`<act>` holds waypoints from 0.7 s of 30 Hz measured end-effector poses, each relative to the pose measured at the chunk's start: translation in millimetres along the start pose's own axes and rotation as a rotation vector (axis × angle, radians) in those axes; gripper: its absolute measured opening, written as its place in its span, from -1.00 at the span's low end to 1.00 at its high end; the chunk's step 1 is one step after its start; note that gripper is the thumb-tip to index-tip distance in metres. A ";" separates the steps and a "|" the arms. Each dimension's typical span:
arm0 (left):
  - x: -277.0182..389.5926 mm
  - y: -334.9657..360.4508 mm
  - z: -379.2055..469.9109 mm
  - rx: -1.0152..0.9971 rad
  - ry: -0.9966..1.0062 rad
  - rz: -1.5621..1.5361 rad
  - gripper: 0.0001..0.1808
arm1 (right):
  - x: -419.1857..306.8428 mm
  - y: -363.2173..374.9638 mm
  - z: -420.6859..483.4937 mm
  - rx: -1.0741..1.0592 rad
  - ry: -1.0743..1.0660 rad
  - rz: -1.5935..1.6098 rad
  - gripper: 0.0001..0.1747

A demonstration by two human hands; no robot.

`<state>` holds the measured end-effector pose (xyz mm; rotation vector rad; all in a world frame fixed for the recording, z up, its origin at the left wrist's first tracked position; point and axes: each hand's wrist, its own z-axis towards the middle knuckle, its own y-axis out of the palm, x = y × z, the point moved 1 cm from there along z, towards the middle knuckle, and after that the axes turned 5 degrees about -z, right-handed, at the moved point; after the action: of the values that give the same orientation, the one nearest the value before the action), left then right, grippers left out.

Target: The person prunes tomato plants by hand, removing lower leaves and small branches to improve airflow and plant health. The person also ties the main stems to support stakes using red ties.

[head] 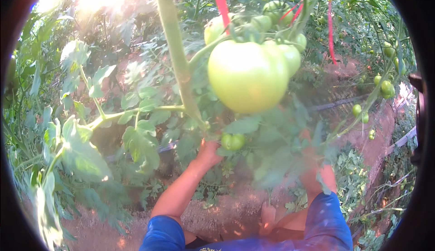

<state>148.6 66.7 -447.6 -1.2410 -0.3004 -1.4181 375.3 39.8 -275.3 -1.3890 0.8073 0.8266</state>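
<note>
A thick tomato stem [176,57] crosses the upper middle, with a large pale green tomato [248,78] hanging close to the camera. My left hand [210,151] is at the stem's lower end, its fingers partly hidden by foliage. Beside it hangs a small green tomato [233,141]. My right forearm [310,174] reaches up behind blurred tomato leaves [275,152]. They cover most of my right hand, so its grip cannot be seen. Above the large fruit are more green tomatoes [289,57] in the same cluster.
Red ties [221,5] hang among the upper stems. A leafy side shoot [112,116] spreads left. Another stem with small green tomatoes [386,87] slants along the right. Reddish soil [234,196] lies below, and a pale hose-like line [340,103] runs behind the plants.
</note>
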 end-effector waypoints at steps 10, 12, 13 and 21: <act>-13.5 -6.9 -2.1 0.062 -0.036 -0.106 -0.69 | -2.5 15.2 5.4 -0.159 0.076 -0.037 -0.50; -4.3 -11.6 5.2 -0.069 -0.079 -0.098 -0.69 | 1.4 10.9 -4.6 -0.208 0.083 0.050 -0.49; -12.8 -12.3 1.2 -0.013 -0.078 -0.108 -0.68 | -2.2 11.5 -6.9 -0.253 0.079 0.089 -0.48; -12.1 -17.6 -6.3 0.136 -0.053 0.000 -0.66 | 271.3 -68.7 -128.7 -0.290 0.152 -0.653 -0.53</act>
<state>128.0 73.9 -451.6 -1.1680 -0.4261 -1.3439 569.3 -84.1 -480.0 -1.8464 0.3042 0.3342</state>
